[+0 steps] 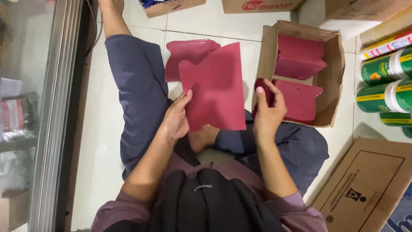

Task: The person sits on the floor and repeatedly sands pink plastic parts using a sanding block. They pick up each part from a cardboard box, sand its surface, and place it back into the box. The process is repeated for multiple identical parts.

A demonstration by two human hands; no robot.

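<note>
The left hand [175,118] pinches a dark red sheet [216,88] by its edge, left of the open cardboard box [332,77]. The right hand [268,111] grips a dark red wad [262,88] at the box's near wall.

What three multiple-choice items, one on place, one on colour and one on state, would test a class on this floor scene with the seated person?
1. Where do the stacked dark red plastic pieces lie?
A. in the open brown cardboard box
B. on a shelf
C. in a bucket

2. What colour is the flat plastic sheet held by the left hand?
A. blue
B. dark red
C. white

3. What is the right hand doing?
A. resting open on the floor
B. closed around a small dark red piece
C. gripping a green can

Answers: 1 A, the pieces sit between the box walls; 2 B, the sheet is dark red; 3 B, the fingers wrap the piece.
</note>
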